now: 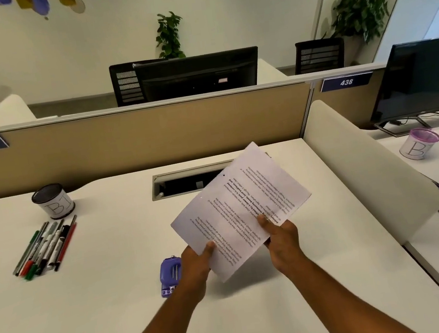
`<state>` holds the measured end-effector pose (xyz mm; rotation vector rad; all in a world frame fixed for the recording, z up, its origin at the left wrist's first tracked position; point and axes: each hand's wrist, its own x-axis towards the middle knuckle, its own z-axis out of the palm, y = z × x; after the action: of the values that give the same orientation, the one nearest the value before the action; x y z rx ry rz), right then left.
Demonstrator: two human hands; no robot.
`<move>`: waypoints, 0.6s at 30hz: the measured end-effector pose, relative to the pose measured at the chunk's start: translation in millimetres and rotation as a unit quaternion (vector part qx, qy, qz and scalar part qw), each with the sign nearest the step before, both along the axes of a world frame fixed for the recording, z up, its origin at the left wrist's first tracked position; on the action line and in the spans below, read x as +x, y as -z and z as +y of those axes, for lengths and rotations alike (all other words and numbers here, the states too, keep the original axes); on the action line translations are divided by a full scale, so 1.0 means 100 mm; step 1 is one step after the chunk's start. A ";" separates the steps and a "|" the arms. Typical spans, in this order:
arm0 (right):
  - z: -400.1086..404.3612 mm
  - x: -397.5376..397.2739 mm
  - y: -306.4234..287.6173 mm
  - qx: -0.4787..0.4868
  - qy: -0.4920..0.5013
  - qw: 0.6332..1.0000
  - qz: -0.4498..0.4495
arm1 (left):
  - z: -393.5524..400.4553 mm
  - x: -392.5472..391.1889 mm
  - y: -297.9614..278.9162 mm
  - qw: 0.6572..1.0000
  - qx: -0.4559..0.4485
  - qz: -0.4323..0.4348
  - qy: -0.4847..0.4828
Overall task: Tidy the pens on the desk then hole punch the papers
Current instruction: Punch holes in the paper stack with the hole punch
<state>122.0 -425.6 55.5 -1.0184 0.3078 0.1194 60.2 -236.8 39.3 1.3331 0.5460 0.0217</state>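
On the white table (92,311), printed papers (242,205) are held tilted above its middle, two punched holes along their far-left edge. The left hand (196,262) and right hand (280,238) both grip the near edge. Pens (46,247) lie bunched at left near a cup (52,201); a purple hole punch (170,275) sits beside the left wrist.

Location: open-plan office.
We identify numbered workstation dividers (134,133), monitors (197,75), mesh chairs (319,54) and a white desk (92,311) with a cable hatch (183,181) near its far edge.
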 end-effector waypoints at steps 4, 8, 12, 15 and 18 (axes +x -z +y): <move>-0.11 0.11 -0.12 -0.135 0.002 0.990 -0.037 | 0.15 0.04 -0.09 0.996 0.073 -0.002 -0.060; -0.26 0.14 -0.25 -0.253 -0.042 0.963 -0.082 | 0.29 0.21 -0.33 0.970 0.238 -0.055 -0.018; -0.26 0.14 -0.28 -0.326 -0.079 0.934 -0.121 | 0.22 0.52 -0.70 0.943 0.308 -0.097 0.082; -0.23 0.11 -0.29 -0.335 -0.078 0.928 -0.140 | 0.20 0.65 -0.79 0.940 0.309 -0.094 0.112; -0.23 0.10 -0.25 -0.348 -0.064 0.923 -0.150 | 0.18 0.62 -0.69 0.937 0.325 -0.099 0.085</move>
<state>132.2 -448.5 80.8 -1.7424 -0.0106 -0.0364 122.3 -218.6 107.9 1.9954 0.2487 0.2075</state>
